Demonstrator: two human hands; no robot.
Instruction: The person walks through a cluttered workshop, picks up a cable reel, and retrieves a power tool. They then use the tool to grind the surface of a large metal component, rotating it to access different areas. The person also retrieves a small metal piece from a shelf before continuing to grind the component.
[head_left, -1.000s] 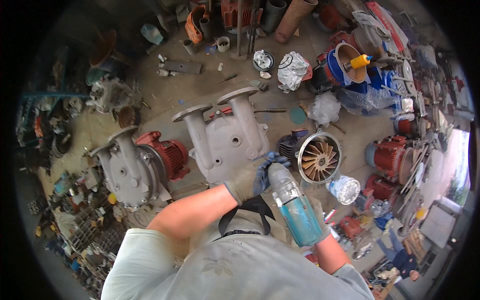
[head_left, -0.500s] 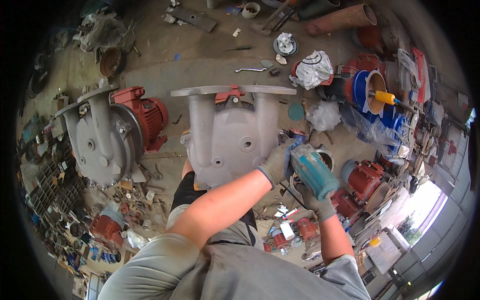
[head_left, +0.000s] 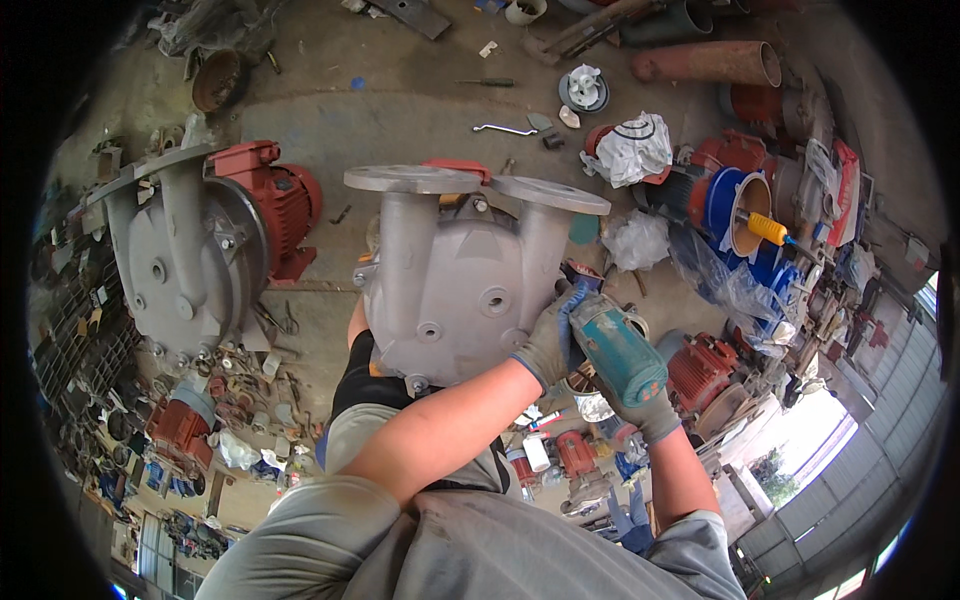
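Note:
In front of me stands a grey cast pump casing with two flanged pipe necks on top and a red motor behind it. At its right side I hold a teal electric impact wrench, its barrel-shaped body slanting down toward me. My left hand, gloved in grey, wraps round the wrench's front end beside the casing. My right hand, also gloved, is closed around the handle under the rear of the body. The wrench's tip and most of the fingers are hidden.
A second grey pump with a red motor stands at the left. A spanner and a screwdriver lie on the floor beyond. Blue housings, red motors and plastic wrap crowd the right.
My view has shifted slightly, so the surroundings sit differently in the picture. The impact wrench has moved a little toward me, with both hands still gripping it.

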